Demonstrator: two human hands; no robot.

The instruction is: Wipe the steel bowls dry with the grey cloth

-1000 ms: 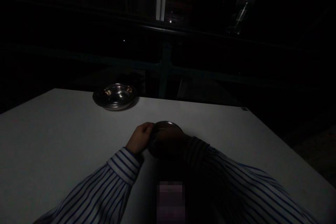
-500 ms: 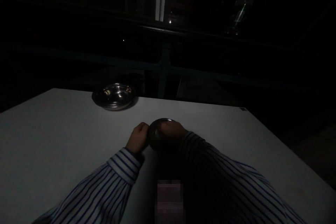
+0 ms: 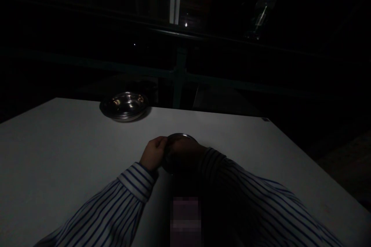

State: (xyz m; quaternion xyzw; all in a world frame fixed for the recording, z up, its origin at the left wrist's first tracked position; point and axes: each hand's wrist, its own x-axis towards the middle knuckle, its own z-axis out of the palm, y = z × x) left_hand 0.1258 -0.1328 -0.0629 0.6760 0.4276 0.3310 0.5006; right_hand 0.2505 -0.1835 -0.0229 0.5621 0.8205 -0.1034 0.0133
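Nearest, white sleeves with navy stripes (image 3: 116, 200), stretched over a broad, flat white worktop (image 3: 72, 142). Just past the cuffs, left grip (image 3: 153, 153) curled around the left rim of a dark, round, shiny-rimmed metal bowl (image 3: 183, 135), near the middle of the worktop; right grip (image 3: 185, 153) over and seemingly inside it, fingers lost in shadow, impossible to make out whether spread or clenched. Probably light, thin-walled and stiff; more apt to dent than break, and slippery if wet. Best to hold by the rim, thumb over the lip, fingers beneath, to check any skidding. Farther off, at the far left edge, a stack of shiny, round, silver-coloured metal bowls (image 3: 124, 108), well apart from both grips. Beyond, in gloom, a clear, white-capped bottle (image 3: 263, 9).
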